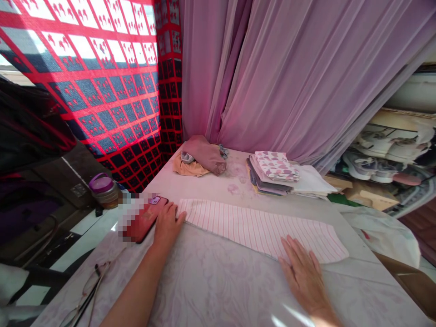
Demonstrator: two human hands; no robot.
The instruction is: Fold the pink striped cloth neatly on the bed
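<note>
A pink-and-white striped cloth (259, 231) lies folded in a long strip across the pale table cover (211, 290). My left hand (166, 225) rests at the cloth's near-left end, fingertips on its edge, holding nothing. My right hand (303, 272) lies flat with spread fingers on the cloth's lower edge. A phone in a red case (143, 222), partly blurred, lies right beside my left hand and touches it or nearly does.
Folded clothes in a stack (272, 170) and a crumpled pink and tan cloth pile (200, 156) sit at the table's far side. Eyeglasses (86, 295) lie at the near-left edge, and a purple-lidded jar (104, 190) stands off the left side. Mauve curtains (289, 77) hang behind.
</note>
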